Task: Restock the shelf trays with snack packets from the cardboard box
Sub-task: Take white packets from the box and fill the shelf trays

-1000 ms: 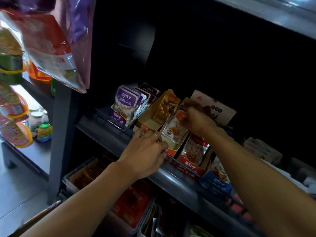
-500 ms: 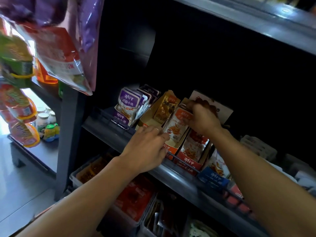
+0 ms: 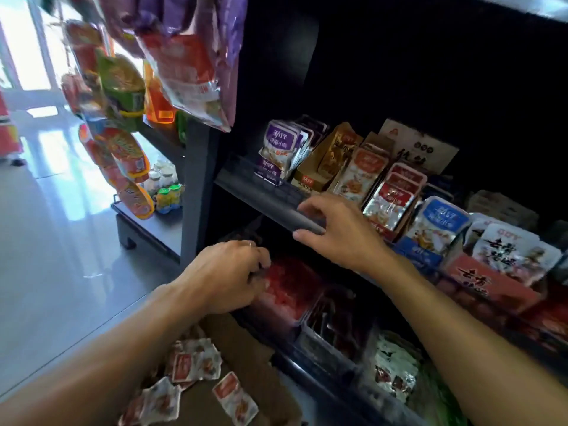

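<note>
An open cardboard box [image 3: 249, 355] sits at the bottom of the view, with several red-and-white snack packets [image 3: 193, 364] loose inside. On the dark shelf [image 3: 258, 192], slanted trays hold purple packets [image 3: 276, 149], orange-and-white packets [image 3: 359, 173] and red-topped packets [image 3: 392, 195]. My right hand [image 3: 341, 232] hovers at the shelf's front rail with its fingers spread, holding nothing. My left hand [image 3: 224, 275] is lower, in front of a tray of red packets [image 3: 285, 287]. Its fingers are loosely curled and I see nothing in them.
Blue packets [image 3: 439, 222] and white packets with black lettering [image 3: 510, 250] fill trays to the right. More trays [image 3: 393, 364] line the lower shelf. Snack bags [image 3: 184, 63] hang at upper left, beside a low rack with small bottles [image 3: 166, 186]. Grey floor [image 3: 61, 241] lies at left.
My right hand let go of the orange-and-white packet in its tray and drew back to the shelf rail. My left hand dropped off the rail toward the lower shelf. The view tilted down and the box appeared.
</note>
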`<act>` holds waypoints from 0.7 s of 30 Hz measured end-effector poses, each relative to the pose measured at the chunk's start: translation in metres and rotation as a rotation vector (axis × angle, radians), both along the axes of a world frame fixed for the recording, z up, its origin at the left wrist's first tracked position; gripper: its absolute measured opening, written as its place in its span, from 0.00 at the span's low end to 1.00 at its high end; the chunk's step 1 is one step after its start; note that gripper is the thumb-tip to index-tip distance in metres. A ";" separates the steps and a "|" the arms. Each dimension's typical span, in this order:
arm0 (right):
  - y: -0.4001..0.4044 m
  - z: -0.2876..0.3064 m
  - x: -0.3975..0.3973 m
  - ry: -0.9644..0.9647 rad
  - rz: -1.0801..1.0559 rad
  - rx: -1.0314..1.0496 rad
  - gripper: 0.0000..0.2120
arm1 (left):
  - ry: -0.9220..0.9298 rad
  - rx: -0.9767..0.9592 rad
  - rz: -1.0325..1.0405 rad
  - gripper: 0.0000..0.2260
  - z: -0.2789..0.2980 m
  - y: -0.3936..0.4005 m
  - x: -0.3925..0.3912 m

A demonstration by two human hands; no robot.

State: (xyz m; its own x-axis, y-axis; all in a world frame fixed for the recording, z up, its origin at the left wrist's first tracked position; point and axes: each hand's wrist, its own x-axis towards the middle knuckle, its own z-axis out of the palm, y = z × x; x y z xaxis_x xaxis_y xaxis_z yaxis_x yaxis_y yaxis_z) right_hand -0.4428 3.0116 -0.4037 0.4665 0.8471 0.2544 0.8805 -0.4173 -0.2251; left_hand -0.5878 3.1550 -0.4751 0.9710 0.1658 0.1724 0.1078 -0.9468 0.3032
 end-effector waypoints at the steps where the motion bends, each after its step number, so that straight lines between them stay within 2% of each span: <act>1: 0.000 -0.011 -0.009 0.027 0.023 -0.014 0.19 | 0.028 0.001 0.011 0.10 -0.006 -0.001 -0.012; 6: 0.004 -0.077 -0.048 0.132 0.092 -0.118 0.18 | 0.173 -0.003 0.041 0.05 -0.046 -0.007 -0.058; 11: 0.012 -0.174 -0.069 0.279 0.091 -0.225 0.18 | 0.358 0.052 0.050 0.17 -0.121 -0.003 -0.084; 14: 0.013 -0.237 -0.071 0.383 0.056 -0.325 0.17 | 0.494 0.028 0.078 0.14 -0.181 0.003 -0.094; 21: 0.015 -0.375 -0.060 0.665 -0.156 -0.575 0.16 | 0.686 -0.101 0.090 0.19 -0.294 0.024 -0.080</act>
State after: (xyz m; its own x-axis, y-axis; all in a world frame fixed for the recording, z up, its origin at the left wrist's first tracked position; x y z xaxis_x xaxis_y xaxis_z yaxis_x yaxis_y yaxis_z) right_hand -0.5030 3.0270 -0.7785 0.4867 0.6746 -0.5550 0.5661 -0.7274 -0.3878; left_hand -0.6679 3.1790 -0.7694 0.8364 0.2340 -0.4956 0.3835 -0.8959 0.2243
